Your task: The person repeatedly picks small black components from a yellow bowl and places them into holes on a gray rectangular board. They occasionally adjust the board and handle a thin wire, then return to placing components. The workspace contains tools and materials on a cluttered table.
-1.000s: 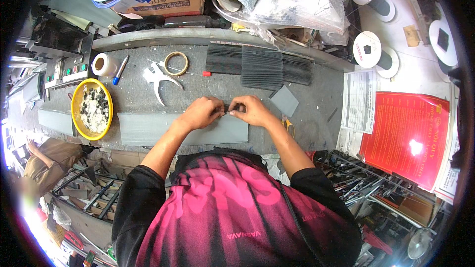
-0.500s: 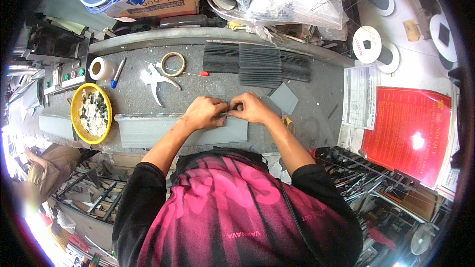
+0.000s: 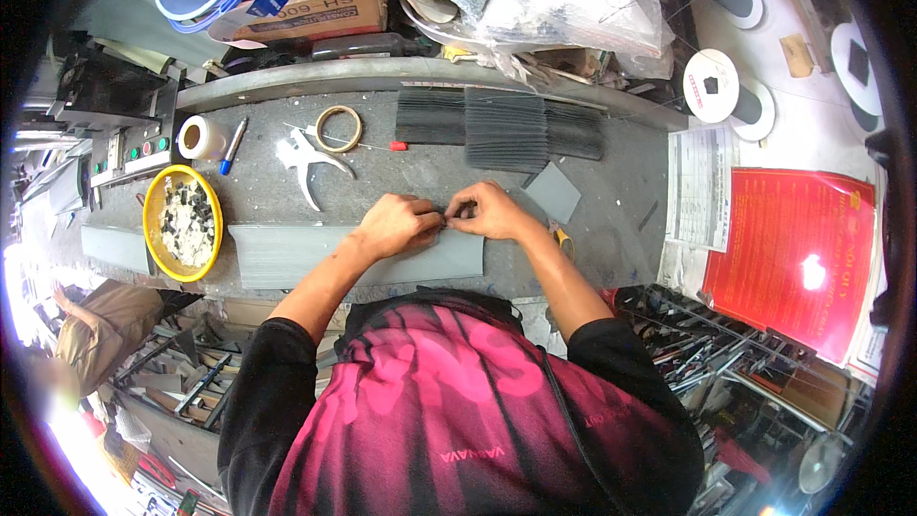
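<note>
My left hand point(image 3: 401, 226) is closed, fingers bent over the far edge of a flat grey sheet point(image 3: 287, 253) lying near the bench's front. Right beside it, my right hand point(image 3: 484, 211) pinches with thumb and forefinger. The fingertips almost meet, around something dark and too small to name. To the left of the sheet stands a yellow basket point(image 3: 218, 247) holding small black and white pieces point(image 3: 186, 220). Beyond my hands lie white-handled pliers point(image 3: 313, 168), a roll of tape point(image 3: 357, 128) and pleated dark mesh point(image 3: 506, 130). A grey offcut point(image 3: 553, 192) rests beyond my right wrist.
A blue pen point(image 3: 232, 146) and a white roll point(image 3: 202, 138) lie at the left, beside a machine with buttons point(image 3: 143, 148). A raised rail point(image 3: 315, 74) bounds the bench's far side. Yellow-handled scissors point(image 3: 565, 244) lie by my right forearm. Spools point(image 3: 710, 86) stand far right.
The whole view has shifted slightly. My hands stay together at the sheet's far edge, with the left fingers a little more bunched. A thin line along that edge shows less now.
</note>
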### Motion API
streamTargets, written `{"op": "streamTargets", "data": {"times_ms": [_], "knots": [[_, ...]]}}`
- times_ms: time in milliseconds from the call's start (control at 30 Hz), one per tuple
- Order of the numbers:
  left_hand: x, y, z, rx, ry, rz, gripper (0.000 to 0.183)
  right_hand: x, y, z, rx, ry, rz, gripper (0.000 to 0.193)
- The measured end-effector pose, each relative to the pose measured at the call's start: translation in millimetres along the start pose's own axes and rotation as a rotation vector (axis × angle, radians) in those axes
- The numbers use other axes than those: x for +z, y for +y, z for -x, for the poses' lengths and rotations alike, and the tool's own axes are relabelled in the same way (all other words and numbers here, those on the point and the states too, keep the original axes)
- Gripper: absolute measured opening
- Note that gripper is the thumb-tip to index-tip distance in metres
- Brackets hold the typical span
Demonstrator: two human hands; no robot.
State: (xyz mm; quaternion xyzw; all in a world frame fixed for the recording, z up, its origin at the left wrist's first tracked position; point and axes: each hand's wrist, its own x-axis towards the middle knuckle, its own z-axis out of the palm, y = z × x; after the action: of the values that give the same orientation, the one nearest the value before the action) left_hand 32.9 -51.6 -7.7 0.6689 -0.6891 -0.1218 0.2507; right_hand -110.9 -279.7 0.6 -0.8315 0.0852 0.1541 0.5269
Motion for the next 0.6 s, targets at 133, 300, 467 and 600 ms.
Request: {"op": "streamTargets", "data": {"times_ms": [133, 300, 467, 600], "knots": [[2.0, 2.3, -0.6, -0.059, -0.023, 0.019, 0.021, -1.2, 0.1, 1.3, -0.012, -0.008, -0.004, 0.024], [6.0, 2.4, -2.3, -0.091, -0.054, 0.027, 0.021, 3.7, -6.1, 2.9, 0.034, 0.042, 0.093, 0.025], [5.7, -1.1, -5.9, -0.12, -0.045, 0.067, 0.022, 20.3, -14.3, 15.1, -0.076, 0.267, 0.365, 0.021], [8.3, -4.5, -13.8, -0.139, -0.013, 0.143, 0.02, 30.9, -13.3, 17.8, -0.043, 0.233, 0.526, 0.016]]}}
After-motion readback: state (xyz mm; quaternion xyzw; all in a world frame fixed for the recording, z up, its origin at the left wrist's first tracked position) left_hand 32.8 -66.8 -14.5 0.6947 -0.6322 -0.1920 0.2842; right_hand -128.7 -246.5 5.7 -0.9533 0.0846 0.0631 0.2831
